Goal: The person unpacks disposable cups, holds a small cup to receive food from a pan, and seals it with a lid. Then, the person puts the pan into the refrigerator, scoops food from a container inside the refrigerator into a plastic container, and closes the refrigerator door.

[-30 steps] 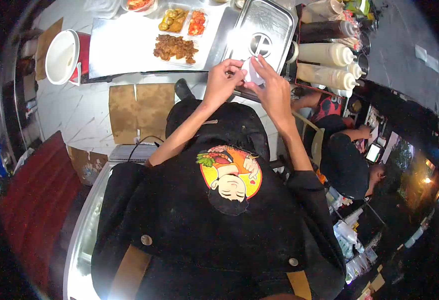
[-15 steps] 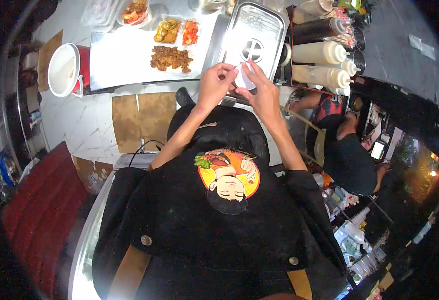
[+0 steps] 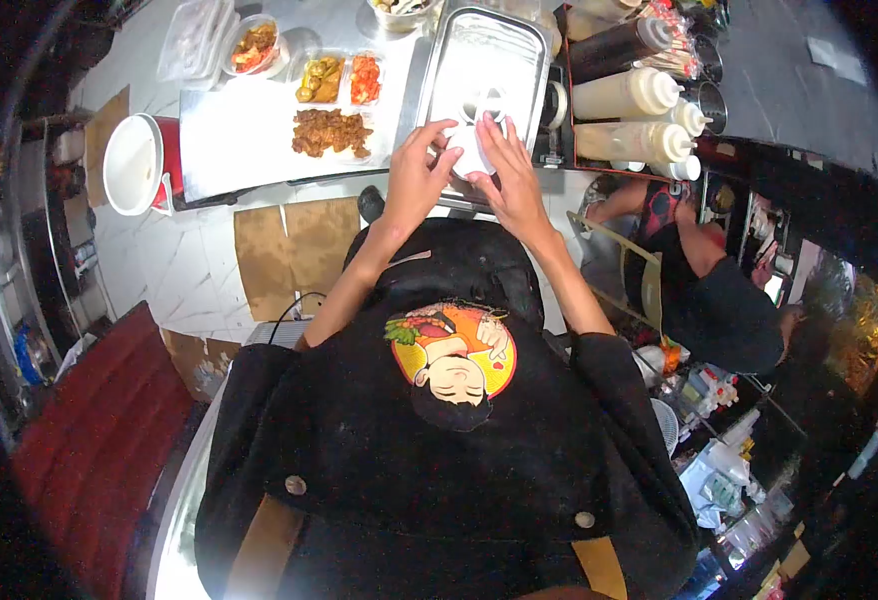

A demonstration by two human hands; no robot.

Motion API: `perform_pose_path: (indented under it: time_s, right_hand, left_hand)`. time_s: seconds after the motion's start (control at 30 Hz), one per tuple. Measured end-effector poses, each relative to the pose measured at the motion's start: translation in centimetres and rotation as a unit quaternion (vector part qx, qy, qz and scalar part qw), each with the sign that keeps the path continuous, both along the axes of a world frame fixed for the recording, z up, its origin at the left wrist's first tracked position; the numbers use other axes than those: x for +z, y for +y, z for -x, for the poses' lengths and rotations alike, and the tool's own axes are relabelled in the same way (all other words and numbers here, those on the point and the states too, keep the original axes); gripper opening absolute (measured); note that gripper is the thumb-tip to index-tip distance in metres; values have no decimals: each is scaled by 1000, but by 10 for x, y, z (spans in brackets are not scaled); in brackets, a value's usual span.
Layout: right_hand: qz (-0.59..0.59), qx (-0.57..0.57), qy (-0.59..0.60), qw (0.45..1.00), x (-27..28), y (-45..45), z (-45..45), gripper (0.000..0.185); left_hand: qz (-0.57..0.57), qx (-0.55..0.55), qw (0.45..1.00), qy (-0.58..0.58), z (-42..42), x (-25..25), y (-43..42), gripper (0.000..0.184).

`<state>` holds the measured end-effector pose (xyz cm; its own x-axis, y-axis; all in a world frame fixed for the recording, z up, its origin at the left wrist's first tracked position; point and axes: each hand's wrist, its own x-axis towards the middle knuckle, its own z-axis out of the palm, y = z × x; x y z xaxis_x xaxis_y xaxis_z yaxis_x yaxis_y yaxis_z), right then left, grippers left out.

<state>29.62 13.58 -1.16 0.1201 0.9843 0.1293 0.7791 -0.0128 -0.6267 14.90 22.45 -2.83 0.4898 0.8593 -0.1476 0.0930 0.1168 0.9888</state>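
A small white object, smooth and thin-looking, is between my two hands above the near end of a metal pan lid. Its exact kind cannot be made out. The fingers and thumb of my left hand curve against its left edge. On the other side, my right hand holds it, with fingers laid along its right edge and the thumb below. To the left is a clear compartment tray with browned meat, green pickled slices and chopped red vegetables.
Several squeeze bottles lie in a rack at right. A round food tub and stacked clear containers are at the back left. A white bucket is by the counter's left end. Another person sits at right.
The white object has turned flatter and sits slightly lower, over the lid's near end. My fingers have spread more around it. The view has shifted a little, and the seated person has moved.
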Motion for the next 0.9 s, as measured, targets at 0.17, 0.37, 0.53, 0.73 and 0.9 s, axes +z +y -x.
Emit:
perform_pose_path:
  time_s: [0.17, 0.37, 0.53, 0.73, 0.9]
  right_hand:
    - [-25, -82, 72, 994, 1, -5, -3, 50]
    - [21, -158, 219, 962, 5, -5, 2, 46]
    - [47, -219, 364, 904, 8, -10, 4, 47]
    - [20, -231, 409, 883, 5, -13, 4, 43]
    - [31, -174, 311, 934, 12, -4, 0, 34]
  left_hand:
    - [13, -9, 999, 34, 3, -2, 0, 28]
    - [32, -19, 995, 88, 2, 4, -3, 31]
    - [-41, 12, 997, 70, -8, -26, -14, 30]
    - [103, 2, 994, -30, -10, -4, -13, 30]
    - [79, -69, 994, 2, -9, 36, -14, 33]
